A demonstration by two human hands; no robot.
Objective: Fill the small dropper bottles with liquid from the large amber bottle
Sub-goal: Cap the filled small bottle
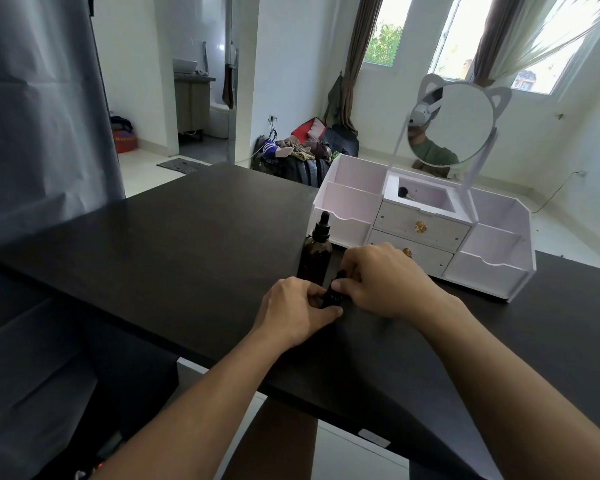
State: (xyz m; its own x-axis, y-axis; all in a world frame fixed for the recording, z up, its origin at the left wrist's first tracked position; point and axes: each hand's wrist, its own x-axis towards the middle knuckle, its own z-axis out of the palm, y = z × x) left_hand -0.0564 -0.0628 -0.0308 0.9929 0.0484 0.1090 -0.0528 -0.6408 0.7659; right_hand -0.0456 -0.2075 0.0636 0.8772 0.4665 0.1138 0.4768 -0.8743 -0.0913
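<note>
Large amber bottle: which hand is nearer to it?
Left, narrowly. The left hand sits just in front of the large amber bottle; the right hand is beside it, to its right.

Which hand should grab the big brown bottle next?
Probably the left hand. The big amber bottle stands just beyond its knuckles, while the right hand sits further to the side. Both hands now pinch a small dark bottle.

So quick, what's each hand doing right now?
Left hand: fingers curled round the small dropper bottle, holding it.
Right hand: pinching the top of the same bottle.
</note>
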